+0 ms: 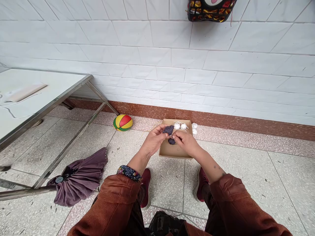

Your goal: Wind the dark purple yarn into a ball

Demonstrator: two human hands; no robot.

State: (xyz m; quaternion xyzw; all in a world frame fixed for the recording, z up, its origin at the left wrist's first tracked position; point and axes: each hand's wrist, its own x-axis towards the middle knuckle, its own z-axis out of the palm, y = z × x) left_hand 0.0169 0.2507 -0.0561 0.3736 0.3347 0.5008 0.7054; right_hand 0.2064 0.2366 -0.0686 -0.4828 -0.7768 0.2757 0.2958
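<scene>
Between the fingers of my left hand [155, 139] is a dark grey-purple ball of yarn [168, 130], held above a cardboard box. My right hand [184, 141] is closed in a pinch at the ball's right side, apparently on its yarn strand, which is too thin to make out clearly. Below the hands, a second dark ball of yarn [171, 141] lies in the open cardboard box [172, 152]. Two white balls of yarn [180, 126] sit toward the back of the box, with loose white strands around them.
Small clear round containers [194, 128] stand right of the box by the tiled wall [172, 59]. A striped ball [123, 122] rests to the left. Nearer, a folded purple umbrella [83, 177] lies beside a metal-framed table [49, 98]. A dark patterned bag [211, 13] hangs above.
</scene>
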